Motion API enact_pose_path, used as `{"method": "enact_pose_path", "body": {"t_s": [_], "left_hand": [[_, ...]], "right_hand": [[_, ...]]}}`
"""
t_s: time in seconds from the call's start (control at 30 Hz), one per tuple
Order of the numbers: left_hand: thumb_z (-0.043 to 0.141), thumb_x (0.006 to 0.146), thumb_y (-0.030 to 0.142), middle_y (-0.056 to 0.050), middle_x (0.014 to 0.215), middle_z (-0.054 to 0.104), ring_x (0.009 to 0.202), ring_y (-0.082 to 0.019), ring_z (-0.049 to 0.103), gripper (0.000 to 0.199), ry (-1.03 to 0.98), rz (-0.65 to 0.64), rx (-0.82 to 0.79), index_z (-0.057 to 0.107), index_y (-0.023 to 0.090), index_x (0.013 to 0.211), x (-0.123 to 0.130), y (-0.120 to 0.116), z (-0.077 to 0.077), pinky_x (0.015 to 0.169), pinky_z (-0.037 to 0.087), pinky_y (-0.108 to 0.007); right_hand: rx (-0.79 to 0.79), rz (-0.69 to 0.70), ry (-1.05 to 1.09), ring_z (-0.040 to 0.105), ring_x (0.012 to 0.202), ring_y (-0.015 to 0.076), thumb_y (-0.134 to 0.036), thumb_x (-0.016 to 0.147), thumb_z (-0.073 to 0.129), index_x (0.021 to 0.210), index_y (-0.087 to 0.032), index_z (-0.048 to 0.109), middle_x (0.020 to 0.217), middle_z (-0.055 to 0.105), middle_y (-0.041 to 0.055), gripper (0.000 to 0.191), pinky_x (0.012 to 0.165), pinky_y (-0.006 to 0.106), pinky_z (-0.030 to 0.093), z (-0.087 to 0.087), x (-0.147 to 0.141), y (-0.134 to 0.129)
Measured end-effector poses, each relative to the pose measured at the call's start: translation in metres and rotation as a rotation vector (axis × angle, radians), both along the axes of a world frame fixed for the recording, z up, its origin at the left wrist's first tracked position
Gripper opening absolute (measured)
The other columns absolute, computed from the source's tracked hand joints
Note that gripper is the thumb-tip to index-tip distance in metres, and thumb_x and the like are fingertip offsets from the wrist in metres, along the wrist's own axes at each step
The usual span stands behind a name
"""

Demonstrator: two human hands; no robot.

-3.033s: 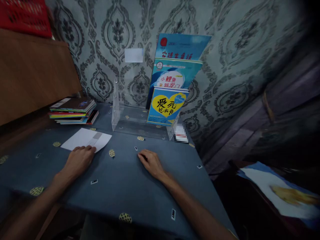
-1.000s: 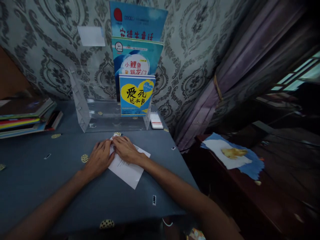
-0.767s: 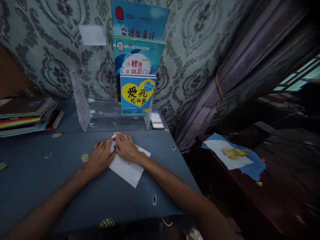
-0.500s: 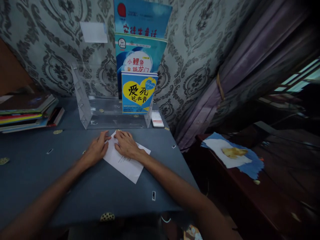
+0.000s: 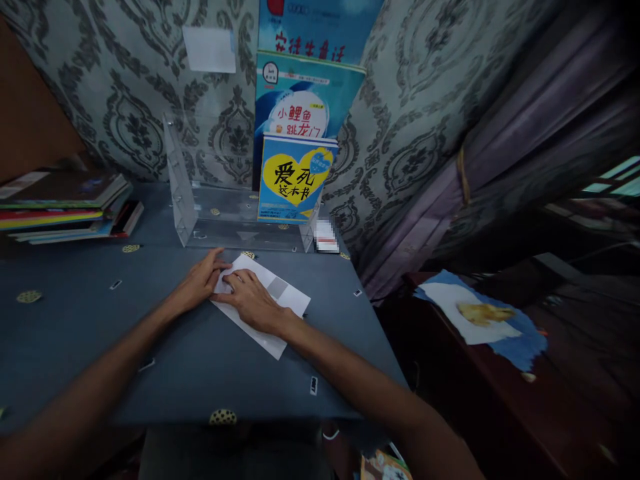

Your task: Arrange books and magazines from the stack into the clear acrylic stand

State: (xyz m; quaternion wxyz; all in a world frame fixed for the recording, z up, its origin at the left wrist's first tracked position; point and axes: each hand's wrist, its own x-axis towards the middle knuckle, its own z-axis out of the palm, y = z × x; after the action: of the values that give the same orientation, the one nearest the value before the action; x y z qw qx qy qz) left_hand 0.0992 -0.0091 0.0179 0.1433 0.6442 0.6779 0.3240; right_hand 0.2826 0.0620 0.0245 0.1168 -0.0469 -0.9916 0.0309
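A white sheet of paper [image 5: 265, 337] lies at a slant on the grey-blue table, with a grey printed patch near its upper right side. My right hand [image 5: 250, 297] rests on top of the paper, palm down with fingers spread. At the paper's left corner is my left hand [image 5: 204, 279], its fingers apart and their tips touching the edge close to my right fingers. Part of the sheet is hidden under my right hand and wrist.
Behind the paper stands a clear acrylic rack [image 5: 227, 235] holding upright books [image 5: 297, 177]. Stacked books [image 5: 65, 200] lie at the left. A white box [image 5: 327, 237] sits right of the rack. A blue cloth [image 5: 523, 343] lies on a dark red surface at the right.
The view has shifted, so the scene sits further right. The sheet shows a grey patch where printed lines showed before, and my hands have moved slightly on it.
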Motion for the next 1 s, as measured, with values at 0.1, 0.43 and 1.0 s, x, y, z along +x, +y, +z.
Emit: {"method": "enact_pose_path", "body": {"t_s": [0.1, 0.43, 1.0], "left_hand": [[0.035, 0.092, 0.032, -0.015, 0.124, 0.072, 0.126, -0.026, 0.062, 0.054, -0.011, -0.005, 0.029, 0.036, 0.012, 0.142, -0.003, 0.0, -0.005, 0.111, 0.045, -0.05], [0.042, 0.092, 0.042, -0.016, 0.129, 0.07, 0.133, -0.029, 0.056, 0.057, -0.005, 0.003, -0.005, 0.038, 0.014, 0.141, 0.002, -0.004, 0.002, 0.112, 0.041, -0.053], [0.04, 0.096, 0.042, -0.013, 0.134, 0.067, 0.131, -0.03, 0.056, 0.049, 0.163, 0.027, -0.01, 0.044, 0.018, 0.138, 0.012, -0.008, -0.001, 0.111, 0.041, -0.052]], "right_hand": [[0.003, 0.01, -0.013, 0.048, 0.117, 0.0243, -0.01, 0.101, 0.048, 0.132, -0.035, 0.064, 0.128, 0.058, 0.0072, 0.043, 0.102, 0.043, 0.041, 0.0, 0.003, 0.001], [-0.137, -0.184, 0.047, 0.055, 0.12, 0.0252, -0.011, 0.099, 0.051, 0.132, -0.022, 0.063, 0.137, 0.064, 0.0104, 0.037, 0.102, 0.047, 0.043, -0.006, 0.059, 0.029], [-0.321, -0.174, 0.351, 0.065, 0.103, 0.0234, -0.011, 0.096, 0.052, 0.113, -0.021, 0.07, 0.108, 0.075, 0.0086, 0.027, 0.089, 0.043, 0.056, -0.009, 0.162, 0.005]]}}
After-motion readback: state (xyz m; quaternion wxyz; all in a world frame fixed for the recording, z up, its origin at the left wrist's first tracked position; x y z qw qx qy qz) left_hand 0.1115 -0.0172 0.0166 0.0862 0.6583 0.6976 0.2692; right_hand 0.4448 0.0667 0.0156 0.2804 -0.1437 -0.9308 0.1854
